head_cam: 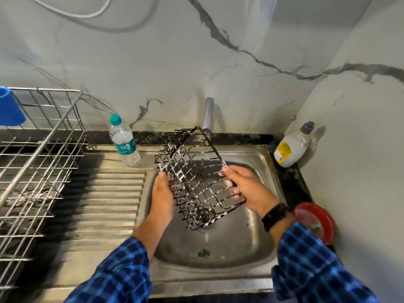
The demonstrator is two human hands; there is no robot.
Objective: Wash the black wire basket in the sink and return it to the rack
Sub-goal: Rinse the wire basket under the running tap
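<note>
The black wire basket (194, 176), streaked with white soap foam, hangs tilted over the steel sink (258, 243), its far end just under the tap (207, 114). My right hand (244, 191) grips the basket's right rim, fingers curled round the wire. My left hand (162, 197) lies with straight fingers against the basket's left side. The steel wire rack (37, 162) stands on the counter at the left.
A clear water bottle with a teal cap (123, 143) stands behind the ribbed drainboard (113, 200). A white dish-soap bottle (293, 147) lies in the right corner. A red lidded container (314, 221) sits right of the sink. A blue cup (9, 110) hangs on the rack.
</note>
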